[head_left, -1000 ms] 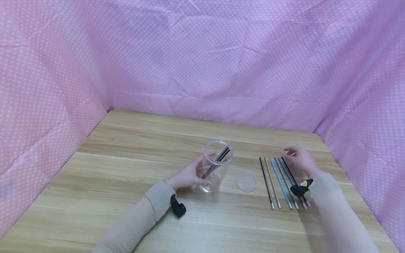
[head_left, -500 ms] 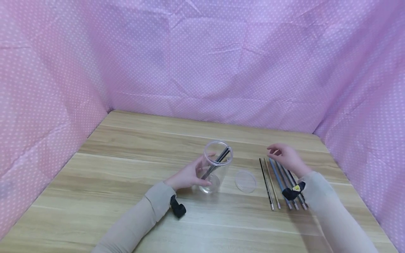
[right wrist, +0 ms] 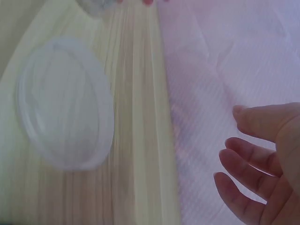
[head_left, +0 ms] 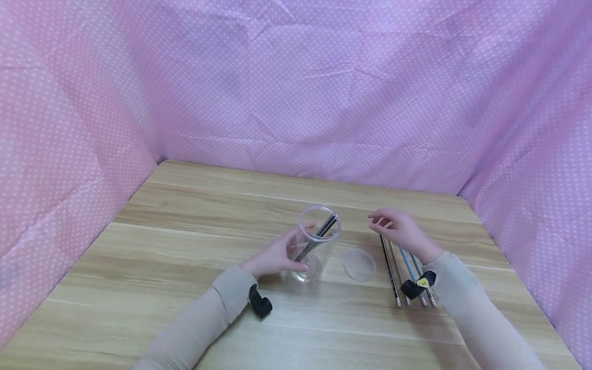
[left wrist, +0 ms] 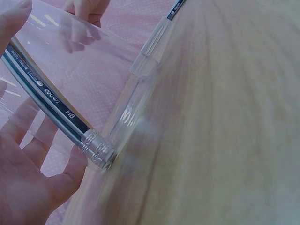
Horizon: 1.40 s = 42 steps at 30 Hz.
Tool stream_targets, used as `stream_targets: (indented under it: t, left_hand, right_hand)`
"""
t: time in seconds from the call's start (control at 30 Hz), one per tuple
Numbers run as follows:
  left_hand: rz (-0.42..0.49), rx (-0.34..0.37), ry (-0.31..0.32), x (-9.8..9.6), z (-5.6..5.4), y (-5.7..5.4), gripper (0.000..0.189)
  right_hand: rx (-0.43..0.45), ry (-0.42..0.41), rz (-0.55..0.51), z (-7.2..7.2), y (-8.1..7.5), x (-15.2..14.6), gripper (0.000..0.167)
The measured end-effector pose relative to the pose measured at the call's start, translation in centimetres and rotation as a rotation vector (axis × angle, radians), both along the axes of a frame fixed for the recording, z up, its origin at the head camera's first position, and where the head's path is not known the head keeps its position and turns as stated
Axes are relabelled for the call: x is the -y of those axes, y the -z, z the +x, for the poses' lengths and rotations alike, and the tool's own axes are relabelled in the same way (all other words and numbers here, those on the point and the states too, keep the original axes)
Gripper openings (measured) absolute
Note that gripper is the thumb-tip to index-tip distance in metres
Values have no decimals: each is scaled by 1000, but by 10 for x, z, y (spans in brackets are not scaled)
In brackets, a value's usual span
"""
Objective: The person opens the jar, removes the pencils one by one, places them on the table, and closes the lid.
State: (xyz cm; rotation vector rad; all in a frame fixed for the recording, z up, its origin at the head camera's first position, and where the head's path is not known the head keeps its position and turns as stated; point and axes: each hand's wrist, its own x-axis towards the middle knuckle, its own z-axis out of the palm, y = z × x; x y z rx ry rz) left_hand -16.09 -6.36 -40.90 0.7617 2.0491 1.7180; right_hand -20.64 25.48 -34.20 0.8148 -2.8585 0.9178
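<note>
Pencil [left wrist: 49, 95] — lettered "HB" — inside clear cup [head_left: 326, 250]

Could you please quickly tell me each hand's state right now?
Left hand: holding the clear, round plastic container.
Right hand: open, fingers loosely bent, holding nothing.

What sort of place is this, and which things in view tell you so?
Probably a small staged tabletop workspace: pink dotted cloth hangs behind and on both sides of a wood-grain table, with pencils laid out side by side.
</note>
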Motion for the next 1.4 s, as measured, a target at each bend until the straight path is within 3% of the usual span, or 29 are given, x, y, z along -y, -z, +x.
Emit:
stream_targets:
  t: [0.6, 0.8, 1.1, 1.4]
  left_hand:
    - [14, -6, -4, 0, 0, -3, 98]
    - [19, -6, -1, 0, 0, -3, 98]
    - [14, -4, 23, 0, 0, -4, 97]
    - [-15, 0, 47, 3, -1, -8, 98]
  right_hand:
    - [-207, -183, -146, 27, -34, 48, 25]
    - [-237, -233, -174, 37, -46, 59, 30]
    - [-324, -313, -158, 42, -54, 66, 34]
    - [-330, -317, -57, 47, -58, 67, 33]
